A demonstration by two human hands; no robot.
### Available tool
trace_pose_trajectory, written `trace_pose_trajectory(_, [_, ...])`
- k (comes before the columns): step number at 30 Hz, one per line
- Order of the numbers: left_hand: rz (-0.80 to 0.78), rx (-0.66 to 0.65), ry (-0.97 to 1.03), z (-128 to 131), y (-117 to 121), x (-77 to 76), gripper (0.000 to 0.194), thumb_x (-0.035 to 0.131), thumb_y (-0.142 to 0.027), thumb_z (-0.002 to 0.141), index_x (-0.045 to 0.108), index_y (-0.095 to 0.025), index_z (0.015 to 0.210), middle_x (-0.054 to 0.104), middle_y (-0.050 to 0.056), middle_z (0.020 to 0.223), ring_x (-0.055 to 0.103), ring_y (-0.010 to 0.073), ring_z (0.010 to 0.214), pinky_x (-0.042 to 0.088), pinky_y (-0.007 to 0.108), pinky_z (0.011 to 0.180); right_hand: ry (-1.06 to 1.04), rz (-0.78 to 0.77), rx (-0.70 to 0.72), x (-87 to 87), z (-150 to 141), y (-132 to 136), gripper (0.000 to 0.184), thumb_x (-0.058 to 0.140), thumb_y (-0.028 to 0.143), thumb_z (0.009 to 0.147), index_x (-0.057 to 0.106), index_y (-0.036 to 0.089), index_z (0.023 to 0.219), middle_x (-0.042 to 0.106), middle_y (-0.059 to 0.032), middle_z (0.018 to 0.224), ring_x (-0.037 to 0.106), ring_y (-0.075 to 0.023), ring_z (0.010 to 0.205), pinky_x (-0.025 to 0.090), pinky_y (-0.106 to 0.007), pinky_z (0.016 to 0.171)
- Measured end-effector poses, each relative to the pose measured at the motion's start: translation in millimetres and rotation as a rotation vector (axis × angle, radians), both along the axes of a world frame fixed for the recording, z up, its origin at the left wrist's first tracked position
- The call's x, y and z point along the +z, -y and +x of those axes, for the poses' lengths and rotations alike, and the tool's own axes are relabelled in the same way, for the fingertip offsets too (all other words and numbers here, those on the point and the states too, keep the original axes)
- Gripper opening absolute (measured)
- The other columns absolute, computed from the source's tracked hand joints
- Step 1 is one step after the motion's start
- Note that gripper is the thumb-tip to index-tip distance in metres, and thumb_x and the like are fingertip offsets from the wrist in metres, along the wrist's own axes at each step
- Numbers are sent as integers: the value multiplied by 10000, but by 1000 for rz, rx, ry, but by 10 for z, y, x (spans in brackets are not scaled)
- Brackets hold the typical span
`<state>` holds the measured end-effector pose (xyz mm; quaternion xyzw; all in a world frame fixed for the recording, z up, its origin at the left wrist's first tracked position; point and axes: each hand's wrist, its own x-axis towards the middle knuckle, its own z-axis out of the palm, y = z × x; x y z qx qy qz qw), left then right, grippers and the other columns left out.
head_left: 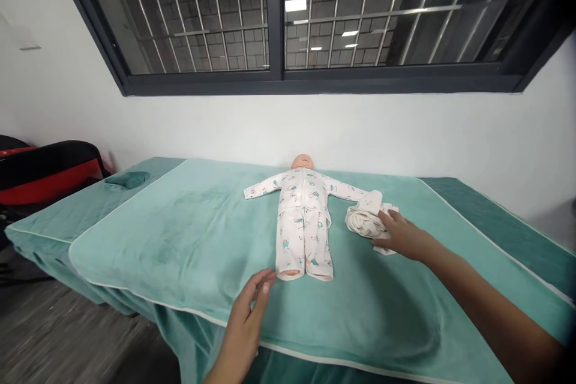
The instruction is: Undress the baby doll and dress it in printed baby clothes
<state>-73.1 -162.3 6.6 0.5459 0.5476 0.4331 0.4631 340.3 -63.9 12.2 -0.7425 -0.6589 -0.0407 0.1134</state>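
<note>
A baby doll (302, 204) lies on its back on the green cover, arms spread, dressed in a white printed long-sleeved top and matching trousers. Its feet do not show beyond the trouser cuffs. By the doll's sleeve cuff on the right lies a bunched white printed cloth (363, 222). My right hand (402, 235) grips the right side of this cloth, thumb and fingers around its edge. Beside the trouser cuff on the left, my left hand (249, 312) is open with fingers extended, holding nothing.
The green plush cover (180, 234) with white piping spreads over a bed that has a face hole (128, 180) at its left end. A black and red chair (54, 174) stands at the left. Behind the bed are a white wall (216, 126) and a barred window (274, 24).
</note>
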Motion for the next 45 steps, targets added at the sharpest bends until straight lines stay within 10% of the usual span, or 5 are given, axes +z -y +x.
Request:
trace_pose_trajectory(7, [349,67,-147,352,-1046,197,319,468,-407,968,682,-237,1132,675,64,1230,597,219,1179,448,366,1030,-330,180,206,340,-845,-94,275,407,382,944,639,278,1048,665,-81,1187,637,-290,1058,505,-435,828])
trace_pose_trajectory(14, [501,-31,-161,1022,-2789,600,294,460,-221,937,677,-195,1133,680,65,1259,594,197,1201,444,358,1058,-827,421,238,223,-1419,-1769,279,454,297,874,633,214,1071,663,-98,1144,608,-259,1080,486,-427,928])
trace_pose_trajectory(19, [384,-92,-272,1334,-3570,546,321,469,-134,885,698,-158,1109,708,99,1219,633,232,1156,447,400,1068,-858,359,219,103,-1366,-2548,319,407,237,857,660,219,1050,667,-97,1169,574,-270,1121,413,-483,1019])
trace_pose_trajectory(26, [558,-89,-387,1388,-3618,286,355,398,-139,935,716,-187,1084,700,81,1188,620,208,1138,459,375,1050,-917,268,274,-100,-1242,-2718,279,435,342,874,645,244,1030,655,-60,1173,542,-260,1136,384,-466,1039])
trace_pose_trajectory(45, [548,-144,-361,1365,-3625,274,416,381,-98,927,710,-207,1157,689,41,1241,587,204,1181,437,364,1069,-898,363,455,-91,-1204,-2852,137,435,337,856,522,233,839,550,-64,1033,496,-233,1032,375,-447,991])
